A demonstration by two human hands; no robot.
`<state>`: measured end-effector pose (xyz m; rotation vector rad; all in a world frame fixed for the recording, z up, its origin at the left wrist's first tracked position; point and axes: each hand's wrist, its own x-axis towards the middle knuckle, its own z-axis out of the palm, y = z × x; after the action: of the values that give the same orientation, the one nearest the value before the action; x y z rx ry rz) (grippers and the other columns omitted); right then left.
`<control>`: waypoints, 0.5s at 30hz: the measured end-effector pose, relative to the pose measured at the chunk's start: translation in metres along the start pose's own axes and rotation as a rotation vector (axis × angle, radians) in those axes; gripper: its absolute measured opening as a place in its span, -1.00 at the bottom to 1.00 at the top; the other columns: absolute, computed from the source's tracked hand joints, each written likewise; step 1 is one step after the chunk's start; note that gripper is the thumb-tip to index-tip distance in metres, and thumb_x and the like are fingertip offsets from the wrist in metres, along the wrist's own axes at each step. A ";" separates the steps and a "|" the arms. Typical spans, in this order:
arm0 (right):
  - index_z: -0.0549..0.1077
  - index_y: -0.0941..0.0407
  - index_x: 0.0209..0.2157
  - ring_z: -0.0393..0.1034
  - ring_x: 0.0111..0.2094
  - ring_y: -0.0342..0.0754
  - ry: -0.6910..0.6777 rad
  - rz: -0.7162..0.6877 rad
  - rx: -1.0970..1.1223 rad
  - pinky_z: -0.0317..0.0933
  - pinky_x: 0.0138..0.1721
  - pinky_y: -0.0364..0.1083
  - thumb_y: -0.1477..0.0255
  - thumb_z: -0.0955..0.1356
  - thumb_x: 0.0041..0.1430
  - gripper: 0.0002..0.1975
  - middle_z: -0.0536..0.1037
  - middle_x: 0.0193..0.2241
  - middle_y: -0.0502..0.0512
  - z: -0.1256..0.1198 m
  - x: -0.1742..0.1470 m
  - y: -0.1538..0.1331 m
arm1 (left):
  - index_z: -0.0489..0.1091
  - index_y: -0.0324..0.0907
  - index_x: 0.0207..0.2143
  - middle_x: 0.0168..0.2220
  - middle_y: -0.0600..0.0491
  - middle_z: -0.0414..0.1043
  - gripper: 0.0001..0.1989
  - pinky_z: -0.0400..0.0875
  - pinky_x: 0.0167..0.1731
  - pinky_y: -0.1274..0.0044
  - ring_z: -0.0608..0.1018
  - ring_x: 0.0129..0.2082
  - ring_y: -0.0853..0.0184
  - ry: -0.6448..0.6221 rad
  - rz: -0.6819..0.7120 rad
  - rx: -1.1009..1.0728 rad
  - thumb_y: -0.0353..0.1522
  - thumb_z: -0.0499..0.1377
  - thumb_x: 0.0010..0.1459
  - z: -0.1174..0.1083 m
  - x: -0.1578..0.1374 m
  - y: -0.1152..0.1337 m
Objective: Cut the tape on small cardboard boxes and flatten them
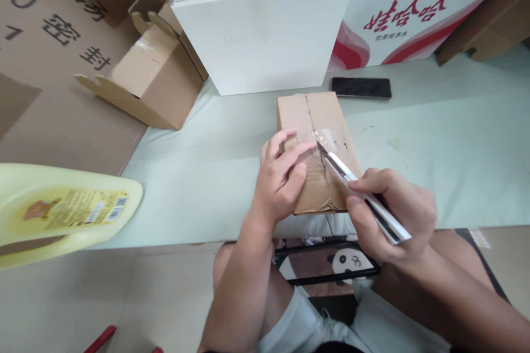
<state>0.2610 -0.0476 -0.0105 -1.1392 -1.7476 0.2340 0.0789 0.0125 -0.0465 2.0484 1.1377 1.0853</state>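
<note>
A small brown cardboard box [306,193] lies near the front edge of the table, with a seam along its top and shiny clear tape [329,137] across the middle. My left hand [281,174] rests on the box's left side, fingers spread, the index fingertip close to the blade. In my right hand [391,212] is a utility knife [364,196] with a white and silver handle, gripped between thumb and fingers. Its dark blade points up and left, with the tip at the tape on the seam. Whether the blade has entered the tape, I cannot tell.
A black phone [361,88] lies behind the box. White cartons [265,38] stand along the back, one with red print [408,22]. On the left are an open brown carton [165,77], a large printed carton [62,94] and a yellow jug [70,209]. Pale green cloth [199,187] covers the table.
</note>
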 end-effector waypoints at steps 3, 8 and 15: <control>0.34 0.03 -0.34 0.17 -0.71 -0.22 0.018 -0.030 0.019 0.06 -0.68 -0.18 0.55 0.36 0.08 -0.85 0.30 -0.66 -0.15 0.000 -0.001 0.000 | 0.49 -0.06 0.08 0.29 -0.10 0.28 -0.63 0.20 0.35 0.18 0.34 0.34 0.09 -0.005 -0.001 0.007 -0.23 -0.01 0.38 0.000 0.000 0.000; 0.35 0.03 -0.37 0.24 -0.68 -0.16 -0.003 -0.016 0.083 0.09 -0.67 -0.14 0.50 0.32 0.13 -0.93 0.32 -0.67 -0.11 -0.002 -0.005 0.000 | 0.50 -0.07 0.07 0.27 -0.10 0.28 -0.64 0.21 0.35 0.18 0.35 0.33 0.09 0.008 -0.017 0.011 -0.27 0.00 0.36 0.000 0.000 0.000; 0.36 0.05 -0.38 0.25 -0.66 -0.16 -0.008 0.005 0.127 0.08 -0.65 -0.14 0.48 0.33 0.18 -0.94 0.32 -0.66 -0.10 -0.004 -0.005 -0.001 | 0.51 -0.11 0.07 0.27 -0.12 0.29 -0.62 0.21 0.35 0.21 0.35 0.33 0.11 0.001 -0.024 0.018 -0.29 0.00 0.35 -0.001 0.001 0.002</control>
<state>0.2646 -0.0534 -0.0112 -1.0518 -1.7116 0.3485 0.0793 0.0121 -0.0444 2.0424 1.1737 1.0687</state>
